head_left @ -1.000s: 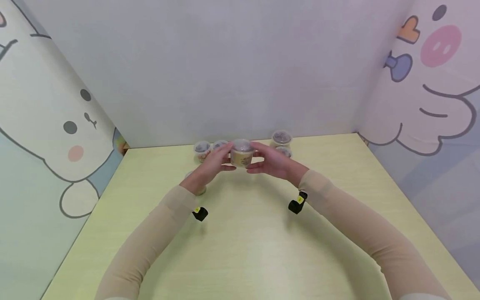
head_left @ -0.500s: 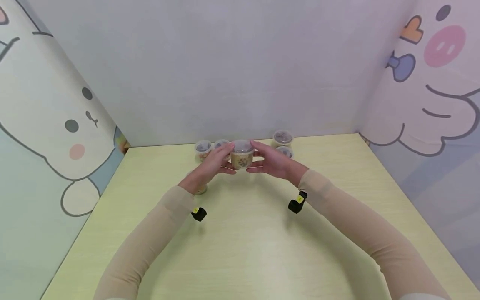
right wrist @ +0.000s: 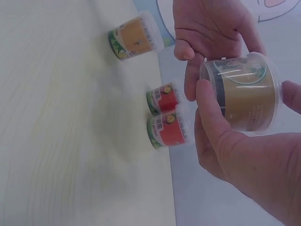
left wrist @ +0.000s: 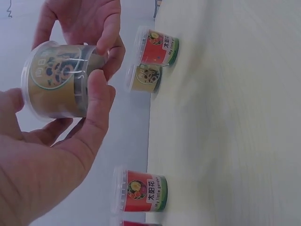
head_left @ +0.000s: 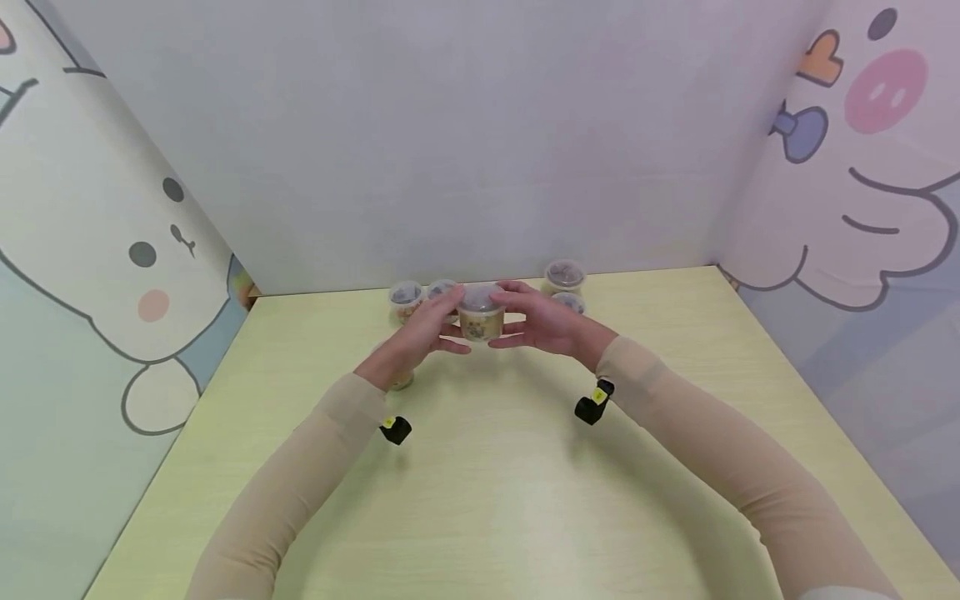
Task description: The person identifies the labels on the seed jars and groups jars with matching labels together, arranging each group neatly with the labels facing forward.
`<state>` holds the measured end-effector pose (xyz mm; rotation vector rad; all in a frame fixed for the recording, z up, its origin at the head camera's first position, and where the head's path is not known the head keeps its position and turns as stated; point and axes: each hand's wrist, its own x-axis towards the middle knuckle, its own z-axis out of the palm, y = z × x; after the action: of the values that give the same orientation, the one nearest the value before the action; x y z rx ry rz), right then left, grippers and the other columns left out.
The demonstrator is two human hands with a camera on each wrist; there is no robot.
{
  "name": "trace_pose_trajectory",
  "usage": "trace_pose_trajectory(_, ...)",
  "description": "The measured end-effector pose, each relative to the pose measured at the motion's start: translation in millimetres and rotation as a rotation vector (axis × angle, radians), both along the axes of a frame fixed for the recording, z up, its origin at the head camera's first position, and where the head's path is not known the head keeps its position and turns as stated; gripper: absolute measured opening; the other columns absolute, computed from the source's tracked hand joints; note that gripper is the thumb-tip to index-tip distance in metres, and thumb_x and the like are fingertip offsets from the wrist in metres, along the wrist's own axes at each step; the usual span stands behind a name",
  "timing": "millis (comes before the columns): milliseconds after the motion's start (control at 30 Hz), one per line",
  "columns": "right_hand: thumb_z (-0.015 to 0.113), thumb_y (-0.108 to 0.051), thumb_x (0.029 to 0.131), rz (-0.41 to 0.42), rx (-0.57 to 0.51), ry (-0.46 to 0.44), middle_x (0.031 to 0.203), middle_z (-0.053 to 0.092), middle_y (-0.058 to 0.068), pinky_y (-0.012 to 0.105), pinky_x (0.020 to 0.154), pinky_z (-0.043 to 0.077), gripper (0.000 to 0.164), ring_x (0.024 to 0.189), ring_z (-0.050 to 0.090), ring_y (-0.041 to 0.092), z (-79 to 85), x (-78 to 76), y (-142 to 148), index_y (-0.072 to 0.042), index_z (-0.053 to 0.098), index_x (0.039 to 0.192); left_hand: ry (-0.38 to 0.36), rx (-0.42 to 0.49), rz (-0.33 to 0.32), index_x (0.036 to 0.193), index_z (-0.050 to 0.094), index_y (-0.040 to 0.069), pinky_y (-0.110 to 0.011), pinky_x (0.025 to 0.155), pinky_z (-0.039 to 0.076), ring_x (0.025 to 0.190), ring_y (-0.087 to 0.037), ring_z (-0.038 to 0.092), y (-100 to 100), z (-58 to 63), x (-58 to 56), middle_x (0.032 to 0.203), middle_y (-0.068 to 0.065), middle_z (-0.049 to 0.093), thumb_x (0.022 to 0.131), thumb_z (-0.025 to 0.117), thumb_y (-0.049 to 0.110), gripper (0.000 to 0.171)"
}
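Note:
Both hands hold a lidded clear plastic cup (head_left: 481, 323) with a yellow-brown label above the table. My left hand (head_left: 420, 335) grips it from the left, thumb at the lid and fingers low on the side. From the right, my right hand (head_left: 547, 323) grips the same cup, with fingers at its lid and base. The left wrist view shows the cup (left wrist: 54, 82) on its side because of the camera angle, its label bearing a round printed picture. Dark contents show through the bottom of the cup (right wrist: 247, 94) in the right wrist view.
Two red-labelled cups (head_left: 406, 300) stand at the back left of the table (head_left: 495, 483). Behind the right hand stand a brown-labelled cup (left wrist: 146, 77) and a red-labelled cup (left wrist: 160, 47). Another brown-labelled cup (right wrist: 131, 38) is partly hidden under the left wrist. A wall (head_left: 480, 150) rises behind.
The held cup has turned a little, so its printed picture now faces forward, and it sits slightly lower. The right fingers have shifted further over the lid.

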<state>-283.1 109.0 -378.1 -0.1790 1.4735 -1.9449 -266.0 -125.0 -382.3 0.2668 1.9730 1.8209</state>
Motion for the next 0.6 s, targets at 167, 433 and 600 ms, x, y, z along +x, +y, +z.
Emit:
trace_pose_trajectory(167,0.045,-0.041,0.109,-0.002,-0.003,0.025,0.153,0.031,0.015,0.053,0.101,0.05,0.056,0.138,0.038,0.048,0.6,1.1,-2.6,-0.019,0.027,0.157,0.003,-0.006,0.024,0.145,0.048,0.014,-0.044,0.087,0.058,0.113,-0.04,0.062,-1.9,-1.2,-0.2,0.135,-0.014,0.056,0.103,0.042,0.063,0.065)
trace_pose_trajectory(433,0.043,-0.043,0.109,-0.026,0.002,0.026,0.15,0.034,0.017,0.053,0.099,0.051,0.049,0.135,0.041,0.046,-0.4,1.9,-4.6,-0.02,0.037,0.152,0.001,-0.014,0.039,0.146,0.046,0.013,-0.043,0.087,0.059,0.107,-0.037,0.064,-3.4,-1.4,1.4,0.134,-0.016,0.055,0.102,0.042,0.065,0.068)
trace_pose_trajectory(600,0.044,-0.043,0.109,-0.023,0.019,0.018,0.149,0.035,0.017,0.052,0.099,0.051,0.051,0.134,0.042,0.045,-0.3,1.4,-5.6,-0.019,0.034,0.152,0.004,-0.022,0.036,0.147,0.044,0.013,-0.043,0.086,0.059,0.107,-0.037,0.064,-4.7,-2.0,2.6,0.135,-0.017,0.053,0.101,0.04,0.067,0.07)
